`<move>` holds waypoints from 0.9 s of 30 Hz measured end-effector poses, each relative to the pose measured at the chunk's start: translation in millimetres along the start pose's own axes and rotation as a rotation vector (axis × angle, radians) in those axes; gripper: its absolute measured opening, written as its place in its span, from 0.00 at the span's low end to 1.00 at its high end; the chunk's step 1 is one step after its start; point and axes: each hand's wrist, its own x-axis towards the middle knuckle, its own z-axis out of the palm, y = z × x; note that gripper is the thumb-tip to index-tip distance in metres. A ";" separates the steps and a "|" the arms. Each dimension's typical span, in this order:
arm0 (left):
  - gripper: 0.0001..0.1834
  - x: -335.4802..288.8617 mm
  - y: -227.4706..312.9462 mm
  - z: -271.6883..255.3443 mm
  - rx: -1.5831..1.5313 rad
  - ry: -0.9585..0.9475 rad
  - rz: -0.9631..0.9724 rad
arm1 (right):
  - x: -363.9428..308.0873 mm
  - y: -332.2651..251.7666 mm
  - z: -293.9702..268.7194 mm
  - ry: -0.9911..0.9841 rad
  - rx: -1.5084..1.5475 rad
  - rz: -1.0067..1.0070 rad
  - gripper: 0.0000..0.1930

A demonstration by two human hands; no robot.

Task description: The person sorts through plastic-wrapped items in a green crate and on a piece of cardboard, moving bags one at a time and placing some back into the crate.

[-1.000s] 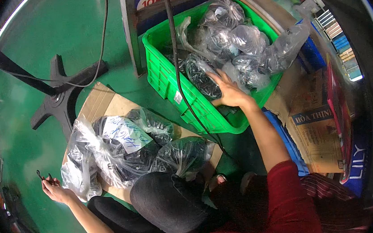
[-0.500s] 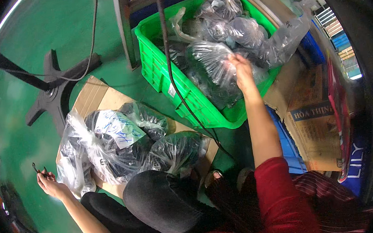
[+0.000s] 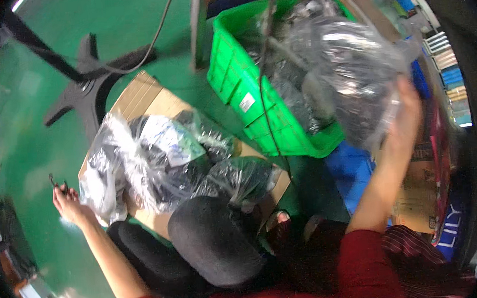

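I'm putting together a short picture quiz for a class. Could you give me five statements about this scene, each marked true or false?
1. The right hand holds a clear plastic bag. True.
2. The green crate stands to the right of the cardboard sheet. True.
3. The green crate is empty. False: other bags are inside it.
4. The left hand holds a small dark object. True.
5. The cardboard sheet is bare. False: filled see-through bags lie on it.
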 end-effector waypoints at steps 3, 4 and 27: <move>0.09 -3.6 0.6 10.4 -0.046 -0.037 -0.006 | -35.9 -36.4 42.5 0.097 -0.078 -0.155 0.14; 0.09 -1.3 2.5 7.5 -0.070 -0.049 -0.001 | -43.1 -39.6 46.2 -0.033 -0.123 -0.087 0.16; 0.11 -3.4 18.1 -7.7 -0.083 -0.098 -0.008 | -118.6 95.6 123.6 -1.105 -0.678 0.167 0.16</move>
